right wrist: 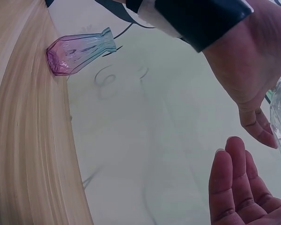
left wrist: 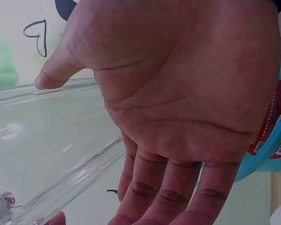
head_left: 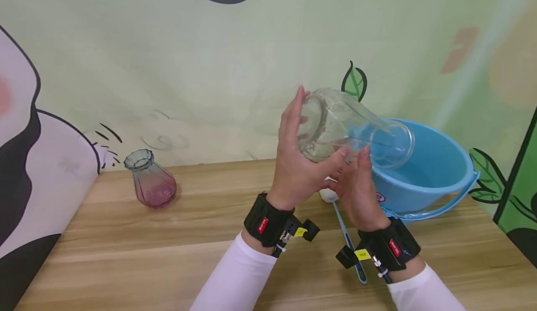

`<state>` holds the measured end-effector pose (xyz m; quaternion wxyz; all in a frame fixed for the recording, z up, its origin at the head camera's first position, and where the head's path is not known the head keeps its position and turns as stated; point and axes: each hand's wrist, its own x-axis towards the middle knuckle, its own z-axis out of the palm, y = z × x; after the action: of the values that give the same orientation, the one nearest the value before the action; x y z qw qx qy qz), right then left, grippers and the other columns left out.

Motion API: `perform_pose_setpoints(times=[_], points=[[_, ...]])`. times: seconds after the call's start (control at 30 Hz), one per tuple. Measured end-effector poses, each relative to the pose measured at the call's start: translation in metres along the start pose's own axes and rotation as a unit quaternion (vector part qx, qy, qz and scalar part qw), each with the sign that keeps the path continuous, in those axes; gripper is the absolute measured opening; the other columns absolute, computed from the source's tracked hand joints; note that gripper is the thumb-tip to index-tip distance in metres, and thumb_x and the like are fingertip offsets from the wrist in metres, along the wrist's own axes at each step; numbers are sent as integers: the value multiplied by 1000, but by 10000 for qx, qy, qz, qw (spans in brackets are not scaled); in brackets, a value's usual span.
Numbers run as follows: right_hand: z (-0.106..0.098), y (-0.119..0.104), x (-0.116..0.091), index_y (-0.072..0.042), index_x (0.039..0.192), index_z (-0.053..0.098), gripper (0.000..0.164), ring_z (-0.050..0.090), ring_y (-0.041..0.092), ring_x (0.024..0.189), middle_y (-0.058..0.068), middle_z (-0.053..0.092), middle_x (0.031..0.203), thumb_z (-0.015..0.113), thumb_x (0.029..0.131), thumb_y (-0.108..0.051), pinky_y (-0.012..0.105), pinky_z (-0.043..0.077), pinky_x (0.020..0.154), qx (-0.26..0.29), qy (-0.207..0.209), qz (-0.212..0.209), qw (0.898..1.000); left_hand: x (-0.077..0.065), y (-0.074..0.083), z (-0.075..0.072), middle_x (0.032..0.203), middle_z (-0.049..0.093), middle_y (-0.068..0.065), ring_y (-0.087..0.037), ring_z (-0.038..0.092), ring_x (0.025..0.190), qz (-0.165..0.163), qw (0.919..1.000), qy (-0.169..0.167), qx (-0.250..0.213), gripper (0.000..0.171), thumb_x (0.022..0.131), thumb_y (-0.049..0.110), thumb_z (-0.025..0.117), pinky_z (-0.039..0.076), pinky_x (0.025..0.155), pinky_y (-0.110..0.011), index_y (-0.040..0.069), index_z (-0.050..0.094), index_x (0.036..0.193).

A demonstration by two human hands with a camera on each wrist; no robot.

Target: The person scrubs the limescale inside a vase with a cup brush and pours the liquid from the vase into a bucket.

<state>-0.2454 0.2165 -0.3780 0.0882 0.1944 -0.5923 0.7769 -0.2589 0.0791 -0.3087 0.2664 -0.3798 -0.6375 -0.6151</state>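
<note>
A clear glass vase [head_left: 348, 124] is held in the air, tilted on its side. Its mouth points right, in front of the blue bucket [head_left: 423, 199]. My left hand [head_left: 293, 157] grips the vase near its base, with the fingers round the far side and the thumb on the near side. Beneath the neck is my right hand [head_left: 356, 190], its thumb raised against the glass. In the left wrist view the right palm [left wrist: 178, 93] faces the camera with fingers extended, and its thumb lies by the glass. The right wrist view shows right-hand fingers [right wrist: 234, 187] extended beside the vase.
A second vase [head_left: 153, 185], pink below and grey-blue above, stands on the left of the wooden table [head_left: 201, 236]. A brush with a white head and blue handle [head_left: 343, 222] lies under the right hand. A printed cloth backdrop [head_left: 189, 68] hangs behind the table.
</note>
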Motion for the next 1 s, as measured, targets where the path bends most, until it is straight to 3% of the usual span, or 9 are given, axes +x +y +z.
perform_pose_setpoints(times=[0.27, 0.47, 0.73, 1.0], points=[[-1, -3, 3, -17, 148, 28, 81, 54, 33, 106, 11, 54, 133, 26, 91, -74, 34, 56, 71, 55, -147, -124, 9998, 3, 3, 1, 147, 28, -24, -24, 25, 133, 158, 9997, -112, -139, 93, 71, 11, 73, 31, 106, -49, -6, 23, 148], [2, -2, 2, -18, 149, 27, 82, 54, 33, 109, 11, 53, 133, 26, 91, -75, 34, 56, 74, 184, -99, -130, 9997, 3, 4, 1, 147, 28, -24, -22, 31, 126, 162, 9994, -143, -263, 89, 72, 8, 72, 35, 102, -53, -6, 25, 147], [3, 0, 2, -20, 150, 25, 82, 55, 32, 106, 14, 48, 136, 25, 90, -76, 34, 57, 71, 189, -93, -193, 9996, 1, 2, 0, 145, 29, -23, -18, 31, 124, 186, 9993, -162, -296, 87, 72, 8, 71, 35, 100, -49, -5, 27, 146], [4, 2, 0, -22, 151, 23, 80, 55, 32, 105, 17, 45, 138, 28, 91, -75, 34, 57, 72, 188, -35, -213, 9996, 0, 3, -1, 145, 27, -26, -27, 31, 124, 122, 9993, -159, -328, 89, 71, 10, 72, 35, 99, -54, -6, 26, 146]])
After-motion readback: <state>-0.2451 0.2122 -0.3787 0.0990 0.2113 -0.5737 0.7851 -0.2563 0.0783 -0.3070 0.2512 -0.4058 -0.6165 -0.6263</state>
